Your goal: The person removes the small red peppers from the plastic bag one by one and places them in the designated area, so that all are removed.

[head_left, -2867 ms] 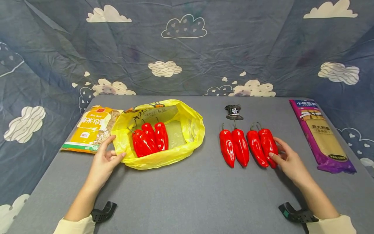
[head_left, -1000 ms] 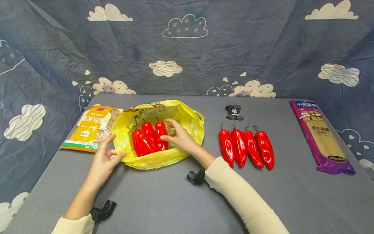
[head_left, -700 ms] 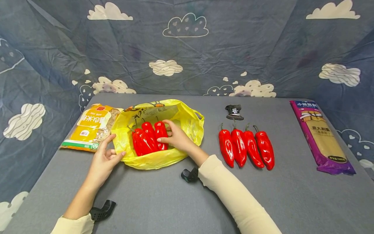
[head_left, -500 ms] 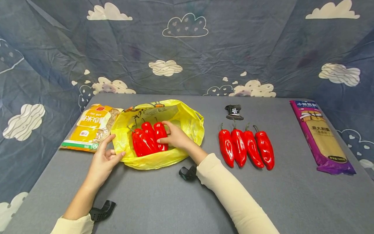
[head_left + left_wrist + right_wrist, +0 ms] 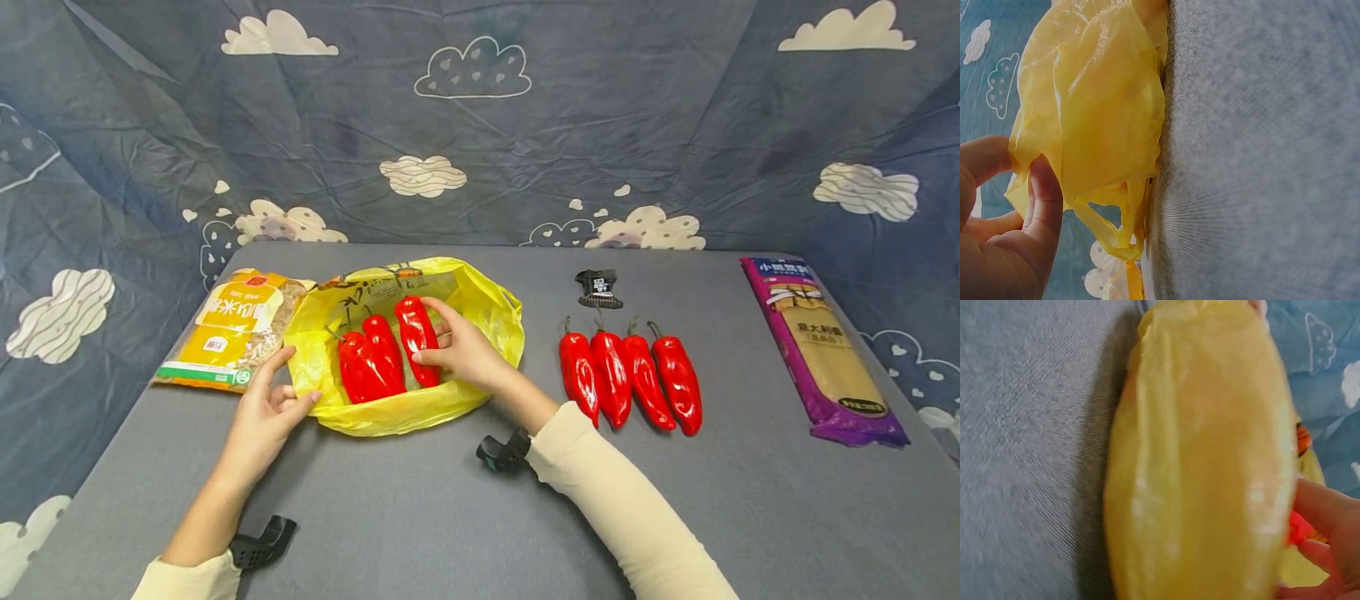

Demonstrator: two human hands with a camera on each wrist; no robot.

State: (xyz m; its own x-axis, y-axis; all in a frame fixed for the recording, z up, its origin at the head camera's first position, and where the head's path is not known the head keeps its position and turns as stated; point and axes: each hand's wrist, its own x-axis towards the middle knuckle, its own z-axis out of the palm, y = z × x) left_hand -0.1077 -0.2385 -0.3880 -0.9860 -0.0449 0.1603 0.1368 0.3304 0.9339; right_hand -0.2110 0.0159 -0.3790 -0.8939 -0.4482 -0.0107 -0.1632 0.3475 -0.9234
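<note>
A yellow plastic bag [image 5: 405, 417] lies with its mouth held wide on the table. My left hand [image 5: 272, 408] pinches its left rim; the left wrist view shows finger and thumb on the yellow film [image 5: 1097, 106]. Over the bag's opening, my right hand [image 5: 461, 350] grips a glossy red pepper [image 5: 415, 329], tilted and raised a little from the others. More red peppers [image 5: 369, 367] rest inside at the left. In the right wrist view the bag's side [image 5: 1204, 456] hides most of the held pepper [image 5: 1297, 528].
Several red peppers [image 5: 615, 379] lie in a row right of the bag. Behind them sits a small black netted bundle [image 5: 598, 287]. A purple spaghetti pack [image 5: 832, 358] lies far right; an orange-and-white food packet [image 5: 232, 329] lies left, touching the bag. A cloud-print cloth [image 5: 480, 125] hangs behind.
My right hand came from the right-hand row to the bag, took hold of the rightmost pepper inside and lifted it slightly. The left hand stayed on the rim.
</note>
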